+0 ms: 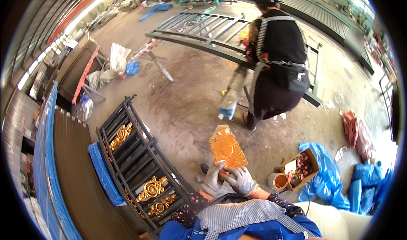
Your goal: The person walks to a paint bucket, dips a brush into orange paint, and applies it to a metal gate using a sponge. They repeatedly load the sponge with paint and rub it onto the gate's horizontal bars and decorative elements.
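Two gloved hands meet near the lower middle of the head view. Both the left hand (211, 181) and the right hand (242, 182) have a narrow grip, fingertips closed at a small red piece (223, 168) between them. Just beyond lies a paint-smeared orange cardboard sheet (229, 147); whether the fingers touch it is unclear. To the right stand a tin of orange-brown paint (280, 181) and a cardboard box (291, 168) of reddish pieces, beside blue plastic sheeting (328, 178). Leftward, a dark metal railing (149, 145) carries gold scroll ornaments (151, 189). Farther off, a person in black (282, 40) bends over a metal frame (199, 46).
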{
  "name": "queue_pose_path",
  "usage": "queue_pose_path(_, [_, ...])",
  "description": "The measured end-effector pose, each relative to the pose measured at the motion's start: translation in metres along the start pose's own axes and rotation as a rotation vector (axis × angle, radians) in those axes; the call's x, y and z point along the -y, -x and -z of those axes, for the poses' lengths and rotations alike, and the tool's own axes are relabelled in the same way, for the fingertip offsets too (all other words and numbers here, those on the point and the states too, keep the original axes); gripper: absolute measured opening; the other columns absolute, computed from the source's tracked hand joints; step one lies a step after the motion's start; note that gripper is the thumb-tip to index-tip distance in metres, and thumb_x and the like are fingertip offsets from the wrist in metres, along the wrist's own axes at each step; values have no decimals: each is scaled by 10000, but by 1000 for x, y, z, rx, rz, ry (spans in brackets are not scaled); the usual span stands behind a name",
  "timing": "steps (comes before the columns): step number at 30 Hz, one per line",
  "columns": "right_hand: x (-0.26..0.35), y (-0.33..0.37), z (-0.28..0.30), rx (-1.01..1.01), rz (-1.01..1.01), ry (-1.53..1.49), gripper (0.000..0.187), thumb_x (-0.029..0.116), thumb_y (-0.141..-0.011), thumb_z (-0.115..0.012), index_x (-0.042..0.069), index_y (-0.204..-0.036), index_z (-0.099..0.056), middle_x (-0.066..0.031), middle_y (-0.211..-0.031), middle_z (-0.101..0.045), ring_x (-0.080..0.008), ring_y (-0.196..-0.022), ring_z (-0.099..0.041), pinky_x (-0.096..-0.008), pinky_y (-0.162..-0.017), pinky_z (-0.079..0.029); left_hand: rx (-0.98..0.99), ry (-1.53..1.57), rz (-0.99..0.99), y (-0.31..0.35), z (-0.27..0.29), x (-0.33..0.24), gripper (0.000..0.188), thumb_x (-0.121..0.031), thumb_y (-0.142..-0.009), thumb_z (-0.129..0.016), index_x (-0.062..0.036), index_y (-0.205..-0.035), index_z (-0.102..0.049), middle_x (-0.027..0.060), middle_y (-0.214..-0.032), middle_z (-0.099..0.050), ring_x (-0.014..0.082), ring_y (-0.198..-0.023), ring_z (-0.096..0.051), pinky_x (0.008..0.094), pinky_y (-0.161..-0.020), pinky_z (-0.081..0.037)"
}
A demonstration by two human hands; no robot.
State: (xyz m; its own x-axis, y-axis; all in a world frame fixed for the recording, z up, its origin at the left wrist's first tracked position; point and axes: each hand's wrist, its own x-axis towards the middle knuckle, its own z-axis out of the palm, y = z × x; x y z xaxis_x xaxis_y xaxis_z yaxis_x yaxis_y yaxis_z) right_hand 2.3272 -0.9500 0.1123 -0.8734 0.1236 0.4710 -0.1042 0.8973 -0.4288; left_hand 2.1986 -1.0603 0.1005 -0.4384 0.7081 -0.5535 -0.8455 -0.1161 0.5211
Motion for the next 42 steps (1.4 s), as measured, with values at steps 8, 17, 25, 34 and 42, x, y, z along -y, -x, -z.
queue_pose_path(8, [-21,-191,-76,64,164,-267,374,194,-769,-743,174,-1132,-655,-104,-1121,-629,-297,-844,-669,-408,-672,-543,-51,166,-180,-51,60,-142,381,-437,-1023,-537,-67,-1102,-581,22,-951,-608,139,-795,-593,265,-655,-470])
queue_pose_path(17, [-36,-361,-97,17,142,-485,408,157,-764,-791,126,-1147,-654,-124,-1149,-616,-308,-861,-685,-392,-706,-572,-68,96,-390,-82,33,-310,505,-453,-1076,-338,-52,-1329,-511,113,-1239,-603,235,-1121,-599,375,-986,-497])
queue_pose_path(25, [-116,-499,-122,-44,60,-766,430,88,-812,-768,31,-1203,-599,-184,-1197,-606,-361,-1035,-640,-396,-860,-546,-298,112,-582,-206,46,-421,368,-354,-1058,-501,-44,-1252,-544,58,-1109,-633,167,-958,-644,297,-824,-543])
queue_pose_path(34, [-247,-683,-77,3,-12,-616,429,76,-778,-742,5,-1171,-585,-196,-1121,-633,-352,-928,-681,-400,-758,-565,-268,-54,-676,-321,-22,-571,456,-347,-1057,-512,-6,-1360,-510,116,-1269,-633,236,-1108,-660,358,-910,-562])
queue_pose_path(42, [-317,-793,-93,-55,-260,-413,437,153,-753,-827,43,-1110,-601,-133,-980,-663,-329,-820,-692,-384,-716,-564,-215,-97,-575,-448,-48,-655,401,-323,-1062,-509,-14,-1317,-526,103,-1215,-650,214,-1065,-674,351,-871,-580])
